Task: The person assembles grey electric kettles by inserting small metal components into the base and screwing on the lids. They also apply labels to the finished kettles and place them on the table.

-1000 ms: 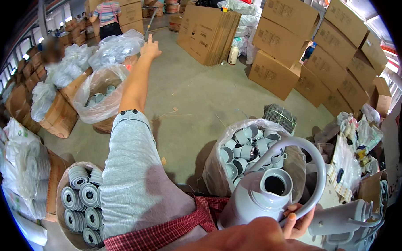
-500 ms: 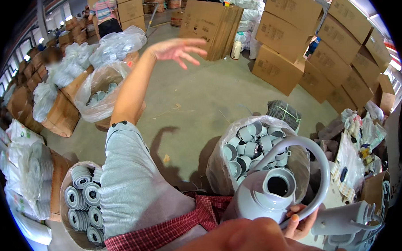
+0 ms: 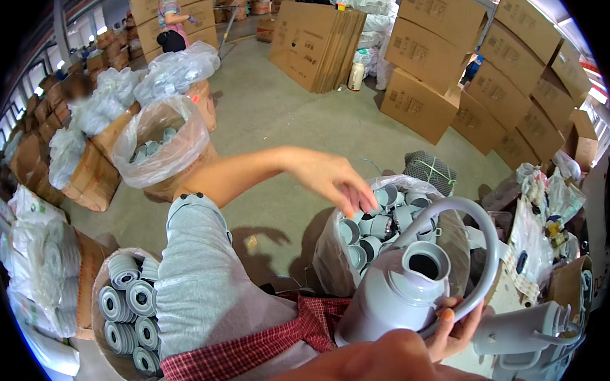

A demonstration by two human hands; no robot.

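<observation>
My feed is bright: lights point(image 3: 595, 102) glare at upper right, windows point(image 3: 36, 73) at left, and the grey pitcher point(image 3: 395, 294) gleams. I see soft shadows on the floor point(image 3: 274, 115) and cartons point(image 3: 535, 41) tilting toward the black fisheye rim.

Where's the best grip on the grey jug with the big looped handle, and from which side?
Probably the handle, on its outer stretch, coming from the person's right: the loop bows well clear of the jug there, leaving room to wrap around it. The wide, rounded body looks harder to close on. The right hand already occupies the loop's lower end.
</observation>
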